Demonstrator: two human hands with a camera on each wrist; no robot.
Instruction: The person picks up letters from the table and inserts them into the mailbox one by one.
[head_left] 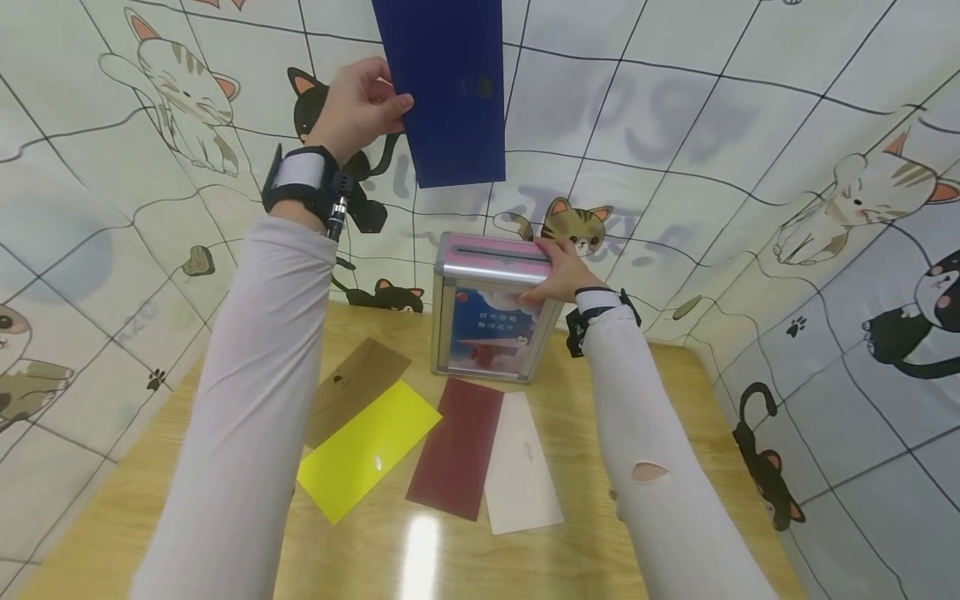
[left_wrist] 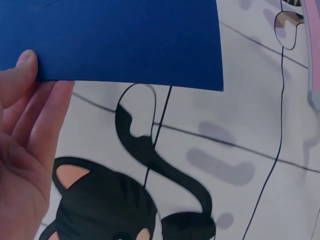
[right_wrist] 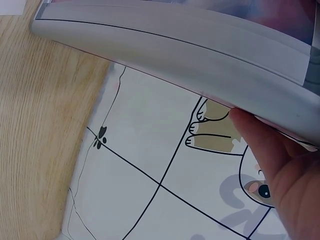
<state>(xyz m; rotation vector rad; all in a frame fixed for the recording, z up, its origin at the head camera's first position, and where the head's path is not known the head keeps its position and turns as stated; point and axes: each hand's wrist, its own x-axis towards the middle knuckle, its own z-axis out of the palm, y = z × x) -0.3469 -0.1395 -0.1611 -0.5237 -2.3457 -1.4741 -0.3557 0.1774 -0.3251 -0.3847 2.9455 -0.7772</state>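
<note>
My left hand (head_left: 362, 108) pinches the long edge of a dark blue envelope (head_left: 453, 100), raised upright above and behind the box. In the left wrist view the thumb lies on the face of the blue envelope (left_wrist: 130, 45), with the fingers behind it. My right hand (head_left: 558, 271) grips the top right corner of a pink box with silver edges (head_left: 444, 325), which stands on the table. A long slot runs along its top, and a printed picture shows through the front. In the right wrist view, fingers of the right hand (right_wrist: 280, 165) reach the box's silver edge (right_wrist: 165, 55).
On the wooden table (head_left: 360, 558) before the box lie a brown envelope (head_left: 367, 367), a yellow envelope (head_left: 367, 450) overlapping it, a dark red envelope (head_left: 457, 450) and a white envelope (head_left: 521, 475). A cat-printed cloth (head_left: 675, 100) hangs close behind and at the sides.
</note>
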